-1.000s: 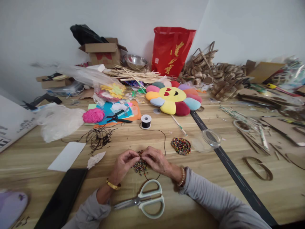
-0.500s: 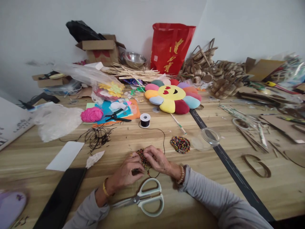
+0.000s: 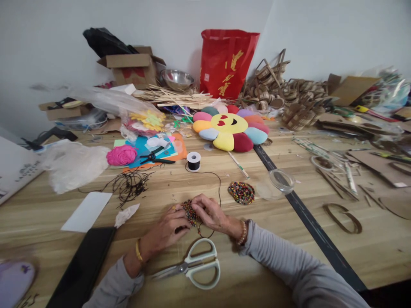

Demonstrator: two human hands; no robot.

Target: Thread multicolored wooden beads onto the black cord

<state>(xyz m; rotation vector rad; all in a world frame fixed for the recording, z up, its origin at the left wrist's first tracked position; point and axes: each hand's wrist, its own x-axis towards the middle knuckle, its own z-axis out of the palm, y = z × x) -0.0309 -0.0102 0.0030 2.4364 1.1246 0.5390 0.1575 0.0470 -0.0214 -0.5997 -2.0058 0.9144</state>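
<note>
A patch of small multicoloured beads (image 3: 190,213) lies between my two hands on the wooden table. My left hand (image 3: 171,226) grips its left edge with curled fingers. From the other side my right hand (image 3: 208,212) pinches the beadwork, its fingertips partly hidden. Black cord runs from the beads around my right hand to a spool (image 3: 193,161) standing farther back. A second coil of beads (image 3: 241,192) rests to the right of my hands. White-handled scissors (image 3: 199,264) lie just in front of me, blades pointing left.
Behind the spool are black-handled pliers (image 3: 157,158), pink yarn (image 3: 121,155) and a flower cushion (image 3: 231,129). Tangled black cord (image 3: 131,186), white paper (image 3: 86,211) and a dark flat case (image 3: 81,267) sit on the left. A clear round lid (image 3: 282,181) lies right, beside a black strip (image 3: 316,231).
My left hand has shifted slightly left and down, leaving more of the beadwork showing. My right hand keeps its pinch. The whole view has moved a little.
</note>
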